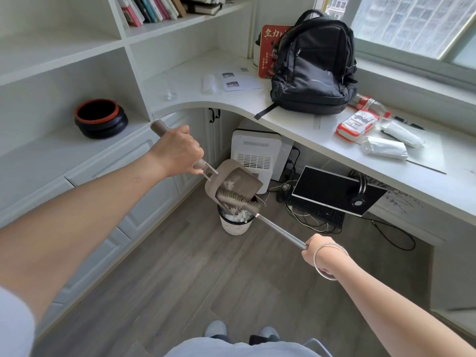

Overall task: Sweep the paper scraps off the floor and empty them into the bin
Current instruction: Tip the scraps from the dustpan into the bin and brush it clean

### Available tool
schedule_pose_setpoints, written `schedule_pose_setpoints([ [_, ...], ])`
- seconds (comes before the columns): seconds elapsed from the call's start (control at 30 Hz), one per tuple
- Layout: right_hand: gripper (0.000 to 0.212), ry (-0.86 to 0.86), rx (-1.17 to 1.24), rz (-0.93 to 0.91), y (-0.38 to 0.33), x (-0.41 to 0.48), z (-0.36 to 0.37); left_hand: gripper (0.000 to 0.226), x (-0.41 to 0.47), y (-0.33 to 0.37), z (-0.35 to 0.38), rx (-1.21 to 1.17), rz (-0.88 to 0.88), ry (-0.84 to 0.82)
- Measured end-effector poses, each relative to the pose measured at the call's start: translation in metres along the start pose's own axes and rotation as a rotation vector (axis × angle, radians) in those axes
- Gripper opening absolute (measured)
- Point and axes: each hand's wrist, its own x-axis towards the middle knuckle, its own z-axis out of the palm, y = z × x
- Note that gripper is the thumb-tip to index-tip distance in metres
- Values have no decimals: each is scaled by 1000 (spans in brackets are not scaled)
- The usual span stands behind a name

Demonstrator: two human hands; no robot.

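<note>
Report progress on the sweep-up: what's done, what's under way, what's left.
Done: the visible floor shows no paper, and white scraps lie in the bin. Under way: the left hand holds the dustpan tilted over the bin, while the right hand grips the broom, its bristles inside the dustpan. Left: a last scrap sits in the dustpan; brushing it out should finish.

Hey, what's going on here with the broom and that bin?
A person is emptying a dustpan into the bin. The left hand grips the dustpan's long handle and holds the pan tilted over the white bin, which stands on the floor by the desk. The right hand grips the broom by its metal pole, with the brush head in the pan, apparently raking it out. White paper scraps lie in the bin, and a little white shows in the pan.
</note>
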Motion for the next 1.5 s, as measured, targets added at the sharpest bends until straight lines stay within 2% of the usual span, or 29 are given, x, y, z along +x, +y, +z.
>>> schedule_pose_setpoints([
  [0.2, 32, -30, 10, 13, 14, 1, -16, 54, 3, -5, 2, 24, -2, -7],
  [0.5, 29, -60, 329, 39, 33, 1, -38, 53, 9, -10, 11, 73, -1, 49],
  [0.7, 27, -37, 332, 40, 21, 6, -40, 48, 14, -14, 8, 77, 38, 45],
  [0.9, 28, -140, 379, 82, 3, 8, -43, 49, 21, -11, 1, 56, 98, 91],
  [1.07, 16, -179, 330, 110, -10, 4, -47, 49, 23, -11, -5, 103, 140, 102],
  [1.3, 9, -219, 274, 151, -8, 0, -63, 49, 13, -11, 1, 82, 148, 56],
  [1.5, 11, -208, 248, 123, -7, -4, -66, 49, 5, -16, 6, 85, 68, 18],
])
